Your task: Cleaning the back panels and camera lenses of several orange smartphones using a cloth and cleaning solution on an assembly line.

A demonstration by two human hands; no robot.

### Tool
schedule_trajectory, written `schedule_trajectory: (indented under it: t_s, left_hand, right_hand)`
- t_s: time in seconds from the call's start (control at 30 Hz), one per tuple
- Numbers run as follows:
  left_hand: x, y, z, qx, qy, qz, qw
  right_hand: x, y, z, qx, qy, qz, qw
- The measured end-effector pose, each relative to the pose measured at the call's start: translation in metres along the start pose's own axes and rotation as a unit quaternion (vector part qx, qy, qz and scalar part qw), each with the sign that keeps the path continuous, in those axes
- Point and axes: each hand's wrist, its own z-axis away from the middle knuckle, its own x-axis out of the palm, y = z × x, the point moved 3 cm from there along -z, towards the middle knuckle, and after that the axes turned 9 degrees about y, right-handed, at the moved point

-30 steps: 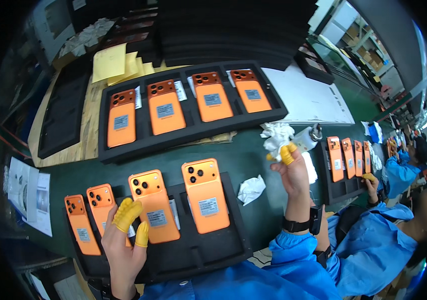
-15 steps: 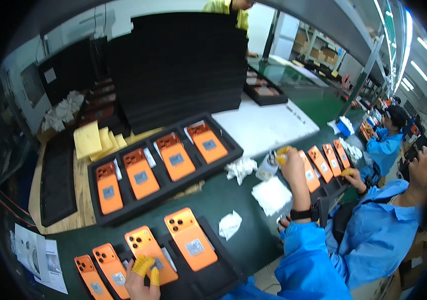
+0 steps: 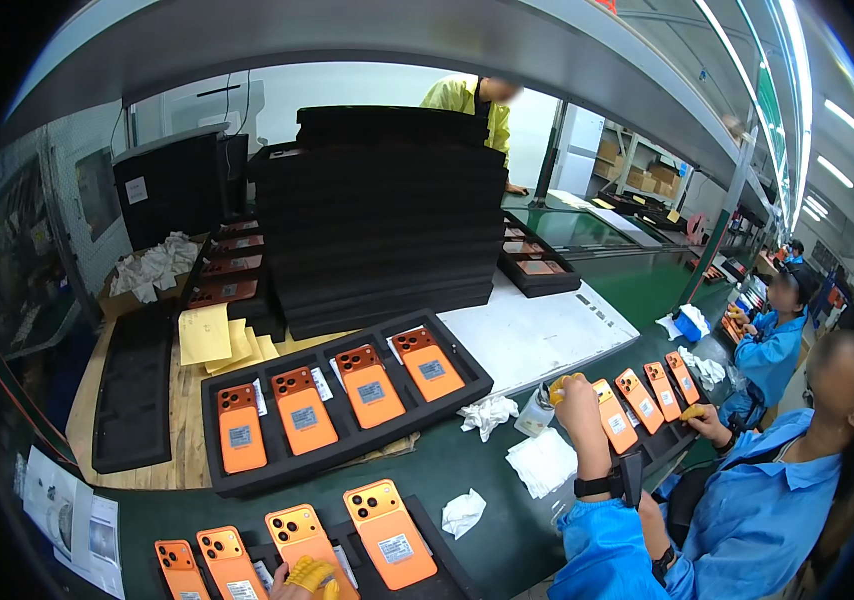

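At the bottom edge, my left hand [image 3: 309,578], with yellow finger covers, is closed around the lower part of an orange phone [image 3: 297,538], partly out of view. The phone lies back up in a black foam tray [image 3: 439,540], between other orange phones, the largest-looking phone [image 3: 392,530] on its right. My right hand [image 3: 577,408], also with yellow finger covers, is at the top of a small clear bottle [image 3: 535,412]. Its fingers are bent together, and what they hold is hidden. Beside the bottle lies a stack of white wipes [image 3: 542,463].
Behind is a second black tray [image 3: 327,458] with orange phones, then a tall stack of black trays [image 3: 387,220]. A co-worker [image 3: 767,490] in blue sits at right, one hand [image 3: 712,425] by another row of phones [image 3: 662,392]. A crumpled wipe [image 3: 463,513] lies near me.
The view has tipped up, so the table and near phones sit lower in the picture. My left hand stays on the same phone, and my right hand stays at the bottle.
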Motion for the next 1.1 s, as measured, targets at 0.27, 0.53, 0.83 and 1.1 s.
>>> schedule_trajectory:
  t_s: [0.27,0.53,0.83,1.1]
  left_hand:
    - [-0.008,0.002,0.010,-0.013,0.005,0.013,1.000]
    - [0.009,0.004,0.004,0.038,-0.034,-0.020,0.998]
    - [0.073,0.020,0.031,0.167,-0.268,-0.064,0.947]
    - [0.077,0.018,0.043,0.153,-0.341,-0.079,0.924]
  right_hand:
    - [-0.007,-0.004,0.010,0.027,0.021,-0.040,0.999]
    - [-0.023,0.030,0.010,-0.007,0.149,-0.014,0.989]
    - [-0.002,-0.191,0.142,-0.188,-0.123,-0.428,0.875]
    - [0.024,-0.220,0.165,-0.312,-0.115,-0.365,0.870]
